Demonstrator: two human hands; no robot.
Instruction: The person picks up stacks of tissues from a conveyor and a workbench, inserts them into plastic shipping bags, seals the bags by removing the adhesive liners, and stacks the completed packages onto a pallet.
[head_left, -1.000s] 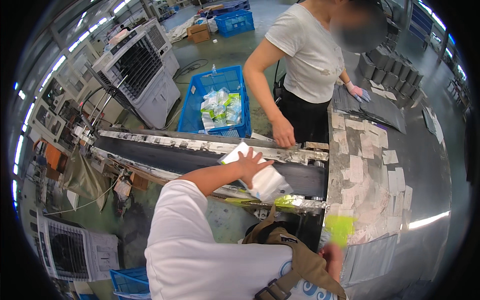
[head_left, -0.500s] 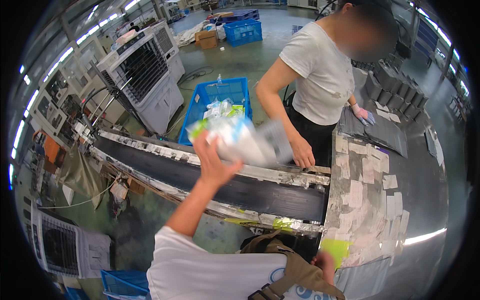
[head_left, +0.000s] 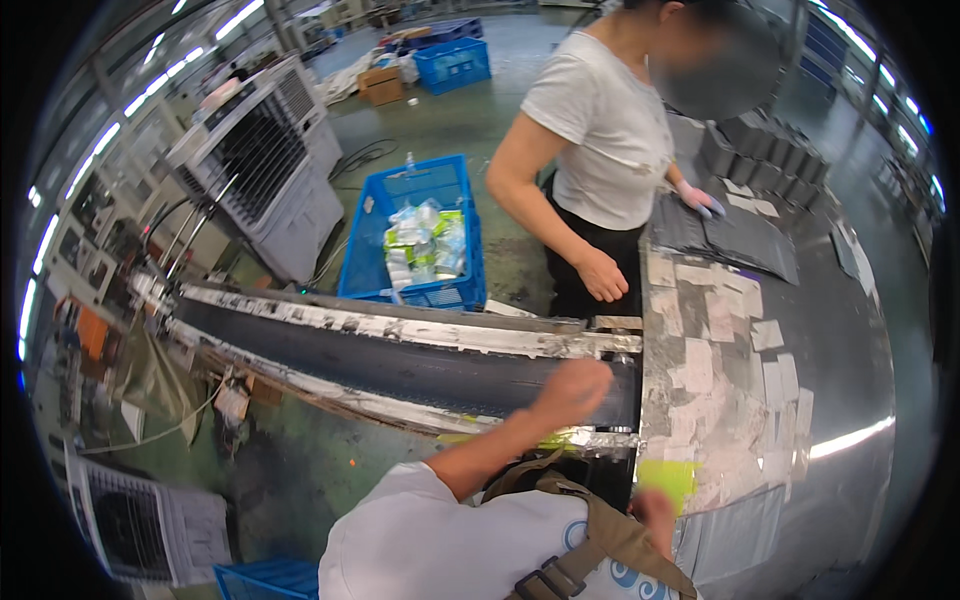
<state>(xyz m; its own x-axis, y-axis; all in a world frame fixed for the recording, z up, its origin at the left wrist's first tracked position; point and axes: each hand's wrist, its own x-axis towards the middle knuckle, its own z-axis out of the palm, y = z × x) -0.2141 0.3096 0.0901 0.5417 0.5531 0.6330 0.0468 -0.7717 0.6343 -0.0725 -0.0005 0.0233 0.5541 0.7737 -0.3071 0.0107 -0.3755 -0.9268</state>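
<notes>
While holding left hand (head_left: 573, 392) curled, seemingly empty, above conveyor's (head_left: 400, 370) right end, cannot tell right hand's (head_left: 655, 511) grip by table's (head_left: 850, 340) left edge; probably between pieces; spread fingers next; see bagged packs (head_left: 428, 245) in blue crate (head_left: 372, 220) beyond conveyor.

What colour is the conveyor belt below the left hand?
The conveyor belt is dark grey, nearly black; it shows best in the head view.

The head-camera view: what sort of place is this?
Most likely a factory or packing workshop: there is a long conveyor belt, a blue crate holding plastic-wrapped packets, and rows of matching grey pieces by the far worker.
</notes>
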